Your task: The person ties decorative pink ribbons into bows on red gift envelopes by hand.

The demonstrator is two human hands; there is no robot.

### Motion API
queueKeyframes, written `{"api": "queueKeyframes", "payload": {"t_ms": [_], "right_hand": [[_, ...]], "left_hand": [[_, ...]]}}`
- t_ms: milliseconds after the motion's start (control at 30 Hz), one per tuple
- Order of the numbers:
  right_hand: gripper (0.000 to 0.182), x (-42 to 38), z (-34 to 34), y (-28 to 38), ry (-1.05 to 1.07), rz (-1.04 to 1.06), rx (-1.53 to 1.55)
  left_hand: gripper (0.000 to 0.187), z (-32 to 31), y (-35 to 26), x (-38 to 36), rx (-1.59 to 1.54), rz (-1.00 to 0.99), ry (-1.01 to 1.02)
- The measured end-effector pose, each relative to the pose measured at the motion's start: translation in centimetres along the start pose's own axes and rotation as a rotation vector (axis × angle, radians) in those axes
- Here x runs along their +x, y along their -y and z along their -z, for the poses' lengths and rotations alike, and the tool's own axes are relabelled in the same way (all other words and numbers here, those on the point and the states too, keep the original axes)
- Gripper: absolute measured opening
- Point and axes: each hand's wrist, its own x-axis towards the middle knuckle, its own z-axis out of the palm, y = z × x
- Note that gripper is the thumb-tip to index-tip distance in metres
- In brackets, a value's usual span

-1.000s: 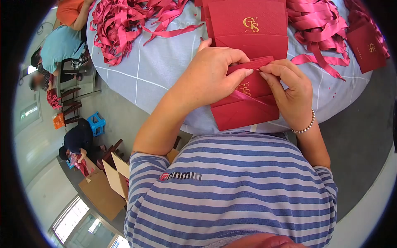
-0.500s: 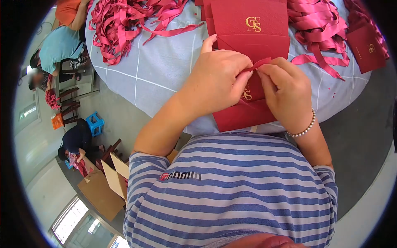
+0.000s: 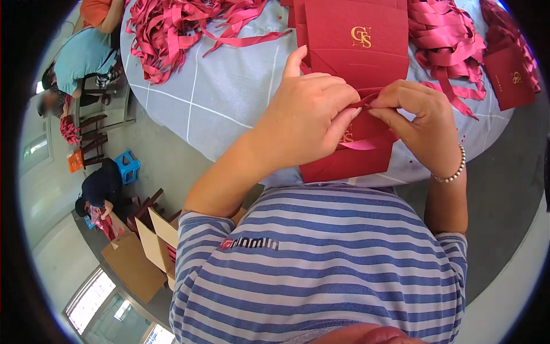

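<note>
Both hands meet over a red card envelope (image 3: 344,162) with gold lettering, partly hidden beneath them. My left hand (image 3: 312,112) pinches a red ribbon (image 3: 368,102) between thumb and fingers, its little-finger side toward the stack. On the other side, my right hand (image 3: 413,117), with a beaded bracelet at the wrist, pinches the same ribbon close to the left fingertips. A loose pink length of ribbon hangs across the envelope below the hands. Just beyond lie more red envelopes (image 3: 378,26) with a gold logo, overlapping each other.
Loose ribbon heaps lie at the table's back left (image 3: 166,34) and back right (image 3: 444,37). A red envelope (image 3: 509,77) rests at the right edge. On the floor at left are a blue stool (image 3: 127,166), a cardboard box (image 3: 134,264) and several seated people.
My right hand has moved slightly right and down, with its fingers still at the ribbon. A pink ribbon length now shows across the lower envelope. The whole view has shifted a little.
</note>
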Motion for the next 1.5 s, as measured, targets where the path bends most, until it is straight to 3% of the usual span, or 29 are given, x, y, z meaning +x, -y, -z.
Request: {"api": "queueKeyframes", "payload": {"t_ms": [67,167,233,300,367,600,733,833,900,933,1033,1167,1233,1267,1433,1500], "right_hand": [[0.018,0.3,-0.8,-0.3,-0.153,0.167,-0.133],[0.014,1.1,-0.1,0.6,-0.25,0.219,-0.094],[0.013,0.9,0.9,0.2,-0.223,0.137,0.057],[0.013,1.2,2.6,0.6,-0.136,0.08,0.081],[0.015,1.9,3.7,0.8,0.229,0.004,0.106],[0.016,4.5,4.5,2.2,0.599,-0.027,0.1],[0.01,4.2,4.5,2.2,0.634,-0.118,0.168],[0.007,3.8,3.9,2.0,0.59,-0.217,0.228],[0.008,3.4,2.9,1.4,0.362,-0.266,0.318],[0.012,4.1,2.3,-0.4,0.228,-0.124,0.351],[0.022,5.1,3.5,-2.6,0.125,-0.412,0.644],[0.051,5.2,0.9,1.0,0.193,-0.641,0.669],[0.058,5.8,-0.2,0.0,0.344,-0.688,0.649],[0.041,6.0,-0.8,0.2,0.352,-0.645,0.607],[0.029,6.6,-2.7,-1.7,0.344,-0.507,1.016],[0.03,6.9,-2.8,-2.5,-0.022,-0.08,0.359]], "left_hand": [[0.012,0.1,-0.2,0.3,0.01,-0.058,-0.021],[0.015,0.6,-0.7,0.3,0.039,-0.108,0.0],[0.015,0.5,-1.4,0.0,0.088,-0.161,-0.025],[0.015,0.7,-2.4,-0.1,0.136,-0.22,-0.051],[0.016,1.0,-3.3,-0.1,0.25,-0.296,-0.065],[0.019,1.0,-4.1,-0.6,0.249,-0.306,-0.047],[0.019,0.7,-3.7,-0.8,0.163,-0.285,-0.079],[0.018,1.0,-3.5,-0.8,0.13,-0.288,-0.075],[0.018,1.1,-3.6,-0.7,0.122,-0.292,-0.066],[0.016,1.2,-3.7,-0.7,0.1,-0.308,-0.052],[0.015,1.0,-3.8,-0.7,0.058,-0.314,-0.054],[0.016,0.6,-3.7,-0.8,0.041,-0.299,-0.089],[0.016,0.7,-3.9,-0.8,0.056,-0.312,-0.075],[0.017,0.7,-4.1,-0.8,0.073,-0.327,-0.06],[0.016,1.0,-4.1,-0.6,0.004,-0.318,-0.016],[0.015,1.2,-3.9,-0.4,-0.064,-0.307,0.006]]}}
